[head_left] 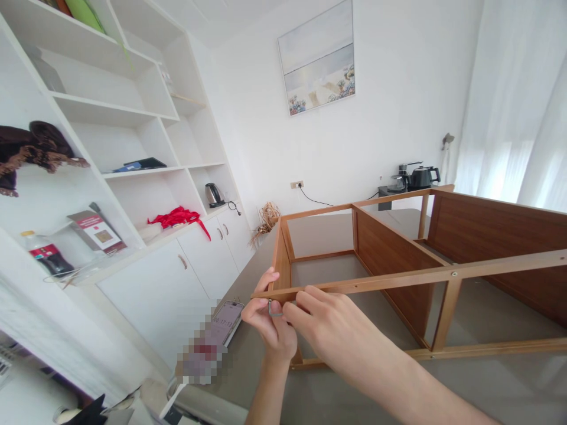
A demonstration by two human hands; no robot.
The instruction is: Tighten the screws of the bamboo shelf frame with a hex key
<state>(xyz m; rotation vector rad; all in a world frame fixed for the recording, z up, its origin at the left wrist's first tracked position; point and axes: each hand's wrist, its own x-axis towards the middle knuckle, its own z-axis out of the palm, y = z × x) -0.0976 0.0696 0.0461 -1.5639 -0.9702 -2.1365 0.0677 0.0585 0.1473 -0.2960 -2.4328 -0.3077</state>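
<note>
A wooden shelf frame [390, 282] lies on its side on the grey table, with brown panels set between its rails. At its near left corner, my left hand [272, 333] is closed around the rail end, fingers above and below the wood. A small L-shaped hex key [270, 309] stands at the underside of this corner, its short bend pointing right. My right hand [328, 319] pinches the bent end of the key, knuckles against the rail. The screw under the key tip is hidden.
A phone [228, 316] showing a timer stands at the table's left edge. White shelving [146, 171] holds a cola bottle [48, 254], red cloth [177, 216] and a kettle [215, 195]. A coffee maker [398, 180] sits behind the frame.
</note>
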